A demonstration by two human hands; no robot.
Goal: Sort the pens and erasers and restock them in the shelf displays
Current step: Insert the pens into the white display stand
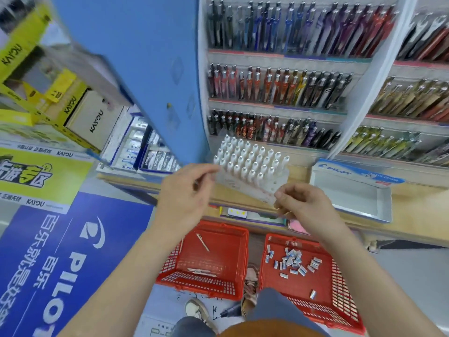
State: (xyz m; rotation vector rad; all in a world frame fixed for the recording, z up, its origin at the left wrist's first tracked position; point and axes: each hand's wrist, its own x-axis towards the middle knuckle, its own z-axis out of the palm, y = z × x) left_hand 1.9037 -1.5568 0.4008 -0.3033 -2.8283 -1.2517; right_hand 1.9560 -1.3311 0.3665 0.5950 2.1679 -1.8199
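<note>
Stock as seen from my remote station, largest item first.

1. Tiered shelf display (279,98): three rows of upright pens in black, blue, purple, red and orange. A second bay stands to its right.
2. Tall blue upright panel (136,69), just left of the display.
3. Pale wooden shelf ledge (413,215), running beneath the display.
4. Left red plastic mesh basket (226,256) on the floor below the ledge, holding a few loose slim pens (202,242). One lies diagonally and the others lie flat nearer the front wall.
5. Right red plastic mesh basket (323,283), beside the first, holding the scattered small blue-and-white wrapped erasers (292,261). One eraser lies apart toward the front.
6. Open white cardboard PILOT box (352,198), on the ledge to the right of the hands.
7. Clear plastic rack of white capped pens (250,164), standing on the ledge under the lowest display row, between my operator's two hands. A few holes at its front right are unfilled.
8. Left hand (184,198): fingers curled, thumb and forefinger drawn together at the rack's left edge. I cannot tell whether they hold anything.
9. Right hand (303,205): fingers curled, thumb and forefinger pinching the rack's front right corner.
</note>
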